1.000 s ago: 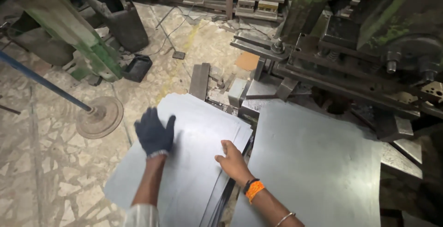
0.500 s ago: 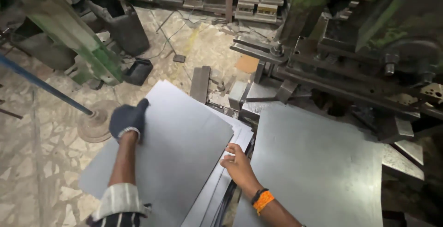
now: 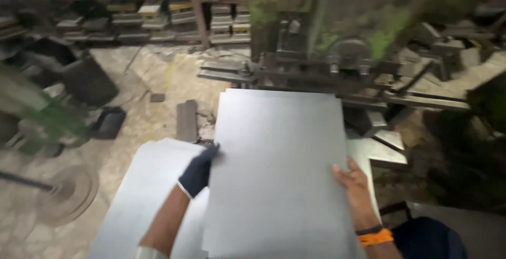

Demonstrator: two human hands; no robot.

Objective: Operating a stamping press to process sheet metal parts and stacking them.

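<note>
Floor disc (image 3: 71,193): round metal plate lying flat on the stone floor, far left, well apart from the hands.
Green frame (image 3: 37,116): blurred, upper left, standing on the floor.
Lower sheets (image 3: 150,196): pale grey metal sheets stacked left of centre, partly under the top sheet.
Left hand (image 3: 199,170): dark blue glove, fingers together, gripping the left edge of the top sheet about halfway along; thumb side not clear.
Block (image 3: 186,121): dark upright metal piece on the floor just beyond the lower sheets.
Top sheet (image 3: 279,169): large grey rectangular metal sheet, centre, held between both hands, lying roughly flat, far edge just at the machine's front bar, left part overlapping the lower sheets.
Machine (image 3: 342,53): heavy green and grey press behind the sheet, upper centre to right, blurred.
Right hand (image 3: 354,181): bare, fingers pressed together flat on the right edge of the top sheet, thumb curled at the rim; orange band (image 3: 375,236) on the wrist.
Shelves (image 3: 158,11): racks of stacked metal parts along the back wall.
</note>
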